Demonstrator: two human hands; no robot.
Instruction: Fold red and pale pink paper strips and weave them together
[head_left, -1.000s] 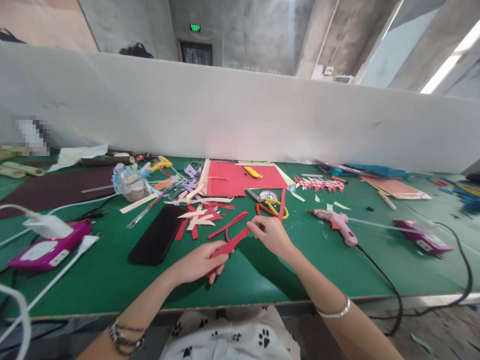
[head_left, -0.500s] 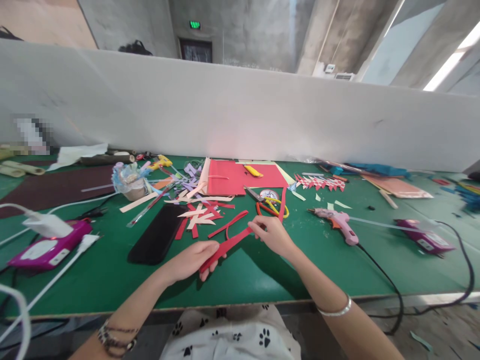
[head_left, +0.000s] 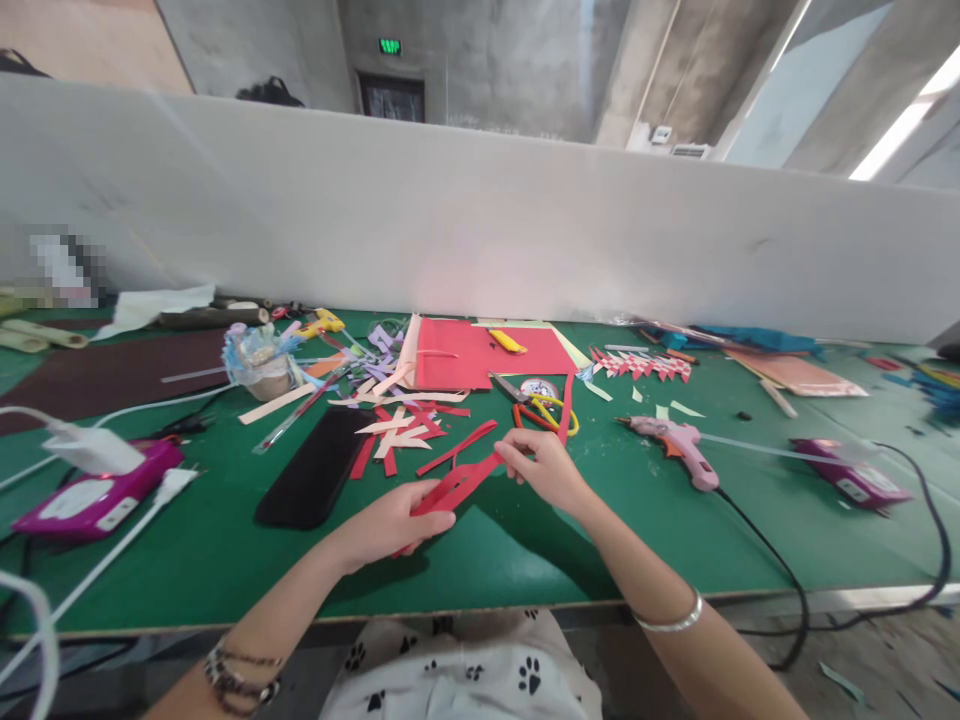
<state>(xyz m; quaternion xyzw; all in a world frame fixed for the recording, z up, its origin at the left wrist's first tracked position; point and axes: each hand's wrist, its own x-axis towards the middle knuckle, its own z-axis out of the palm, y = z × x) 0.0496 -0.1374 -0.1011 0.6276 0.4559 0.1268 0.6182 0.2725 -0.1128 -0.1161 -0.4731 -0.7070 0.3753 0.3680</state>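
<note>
Red paper strips (head_left: 466, 480) stretch between my two hands above the green table. Their near end is gripped in my left hand (head_left: 409, 520), thumb laid over them. My right hand (head_left: 538, 465) pinches the far end between thumb and fingertips. The strips look slightly parted in the middle; how many there are I cannot tell. Just beyond, a folded red strip (head_left: 461, 447) lies on the table. Pink and red paper strips (head_left: 401, 432) are heaped left of it. Scissors (head_left: 536, 402) with yellow and orange handles lie past my right hand, beside another red strip (head_left: 565, 408).
A black phone (head_left: 313, 468) lies left of the strips. Behind are red paper sheets (head_left: 450, 355) with a yellow cutter (head_left: 508, 342). A pink glue gun (head_left: 679, 447) rests at right, its cord running off the front edge. A purple power strip (head_left: 101, 490) stands at left.
My left thumb has shifted from the strips' upper part to lie across them lower down. The strips have spread apart between my hands. My right hand has hardly moved.
</note>
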